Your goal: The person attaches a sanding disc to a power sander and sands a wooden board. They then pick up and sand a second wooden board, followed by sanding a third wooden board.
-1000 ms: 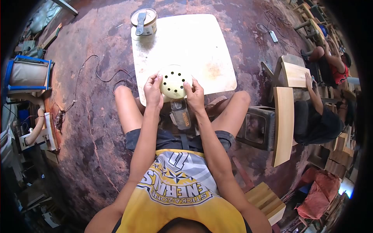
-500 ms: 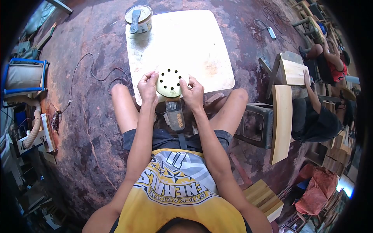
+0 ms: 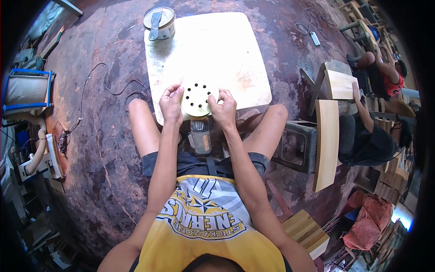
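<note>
A round pale green sanding disc point(image 3: 197, 96) with several dark holes faces up between my hands. It lies over the pad end of a random orbit sander, whose grey dust canister point(image 3: 200, 141) with yellow DeWalt lettering hangs below it, between my thighs. My left hand point(image 3: 171, 103) is closed at the disc's left edge, fingers curled and thumb beside the rim. On the opposite side, my right hand point(image 3: 222, 107) grips the edge, its thumb pressed on the disc's face near a hole. The sander's body is mostly hidden under the disc.
A white board point(image 3: 213, 50) lies ahead, bearing a lidded tub point(image 3: 167, 29) with a putty knife point(image 3: 155, 26) on top. Cords point(image 3: 104, 81) run across the floor at left. Right of me are a dark stool point(image 3: 294, 145), a curved wooden panel point(image 3: 327, 145) and two people working.
The disc has turned and tilted slightly; the dark line under its front rim is now less visible. Both hands stay at its sides, with small finger shifts.
</note>
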Tool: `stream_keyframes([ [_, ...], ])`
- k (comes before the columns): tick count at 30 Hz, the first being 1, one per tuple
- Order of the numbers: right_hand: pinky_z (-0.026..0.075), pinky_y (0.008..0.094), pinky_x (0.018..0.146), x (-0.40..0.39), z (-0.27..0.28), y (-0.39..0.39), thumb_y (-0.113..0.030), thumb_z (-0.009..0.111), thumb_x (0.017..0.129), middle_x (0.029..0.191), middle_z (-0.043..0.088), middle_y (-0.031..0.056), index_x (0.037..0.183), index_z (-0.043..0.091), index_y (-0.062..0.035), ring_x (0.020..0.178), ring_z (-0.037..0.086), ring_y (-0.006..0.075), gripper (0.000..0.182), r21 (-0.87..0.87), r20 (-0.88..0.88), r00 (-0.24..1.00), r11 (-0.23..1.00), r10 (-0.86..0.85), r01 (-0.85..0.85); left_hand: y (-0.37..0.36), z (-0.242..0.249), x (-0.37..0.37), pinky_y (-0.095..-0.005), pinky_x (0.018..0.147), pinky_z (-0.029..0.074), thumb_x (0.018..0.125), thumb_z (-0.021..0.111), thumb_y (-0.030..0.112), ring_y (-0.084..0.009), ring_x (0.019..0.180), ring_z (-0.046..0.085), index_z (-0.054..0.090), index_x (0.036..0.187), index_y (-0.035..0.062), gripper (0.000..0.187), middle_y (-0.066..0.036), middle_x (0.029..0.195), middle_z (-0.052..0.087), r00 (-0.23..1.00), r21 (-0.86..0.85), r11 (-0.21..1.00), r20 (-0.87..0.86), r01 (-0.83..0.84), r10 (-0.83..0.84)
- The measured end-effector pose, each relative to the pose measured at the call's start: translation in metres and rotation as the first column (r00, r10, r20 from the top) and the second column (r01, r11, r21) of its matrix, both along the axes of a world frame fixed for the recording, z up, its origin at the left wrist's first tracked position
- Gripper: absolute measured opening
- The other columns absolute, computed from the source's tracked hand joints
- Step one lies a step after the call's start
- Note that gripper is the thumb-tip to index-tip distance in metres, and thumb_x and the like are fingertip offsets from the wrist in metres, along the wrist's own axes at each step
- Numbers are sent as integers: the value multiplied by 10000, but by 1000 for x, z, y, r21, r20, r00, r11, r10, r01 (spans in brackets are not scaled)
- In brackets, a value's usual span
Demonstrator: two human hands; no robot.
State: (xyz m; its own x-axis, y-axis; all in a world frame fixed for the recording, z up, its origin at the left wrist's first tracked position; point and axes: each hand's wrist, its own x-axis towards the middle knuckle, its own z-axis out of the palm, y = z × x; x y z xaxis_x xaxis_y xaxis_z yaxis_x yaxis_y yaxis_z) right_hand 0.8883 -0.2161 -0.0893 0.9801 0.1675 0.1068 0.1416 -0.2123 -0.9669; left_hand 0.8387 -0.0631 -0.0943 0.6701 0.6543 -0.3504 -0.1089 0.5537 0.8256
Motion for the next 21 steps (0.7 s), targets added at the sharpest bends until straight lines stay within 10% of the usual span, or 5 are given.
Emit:
stream_keyframes([
  [4, 542, 426, 767, -1, 2, 6, -176, 744, 789, 1033, 683, 265, 755, 598, 16, 920, 694, 348, 244, -90, -143, 990, 995, 17, -30, 5, -11, -7, -308, 917, 521, 934, 679, 74, -227, 1062, 648, 581, 1231, -81, 349, -191, 1153, 671, 962, 327, 937, -269, 125, -35],
  [5, 546, 433, 753, -4, 14, 3, -220, 761, 797, 1012, 680, 260, 815, 614, 14, 892, 693, 356, 277, -152, -315, 949, 987, -5, -45, 16, -36, -23, -315, 956, 490, 948, 681, 145, -260, 1142, 604, 497, 1358, -70, 499, -209, 1208, 639, 859, 675, 617, -512, 405, -3],
  [8, 551, 424, 688, -6, -45, 15, -448, 798, 778, 789, 634, 198, 946, 648, -13, 734, 637, 366, 490, -316, 145, 989, 948, 8, 38, 7, 14, -47, -350, 941, 526, 970, 668, 197, -285, 1171, 577, 156, 1557, 60, 791, -177, 1366, 518, 862, 122, 903, -375, 411, -342],
  [11, 517, 379, 649, -5, -37, 20, -349, 896, 683, 778, 628, 136, 672, 467, -71, 693, 593, 234, 511, 63, -239, 971, 998, 6, 9, 10, 18, -43, -423, 843, 572, 959, 682, 224, -293, 1207, 556, 132, 1572, 230, 824, -153, 1409, 472, 868, -128, 903, -247, 411, -431],
  [21, 569, 318, 707, 8, -43, 11, -324, 769, 899, 932, 665, 101, 1035, 551, -36, 822, 650, 141, 386, 421, -331, 925, 907, 185, -31, 7, -26, -55, -495, 947, 532, 981, 626, 206, -284, 1175, 611, 403, 1445, 128, 521, -87, 1317, 588, 871, -204, 847, 91, 490, -482],
])
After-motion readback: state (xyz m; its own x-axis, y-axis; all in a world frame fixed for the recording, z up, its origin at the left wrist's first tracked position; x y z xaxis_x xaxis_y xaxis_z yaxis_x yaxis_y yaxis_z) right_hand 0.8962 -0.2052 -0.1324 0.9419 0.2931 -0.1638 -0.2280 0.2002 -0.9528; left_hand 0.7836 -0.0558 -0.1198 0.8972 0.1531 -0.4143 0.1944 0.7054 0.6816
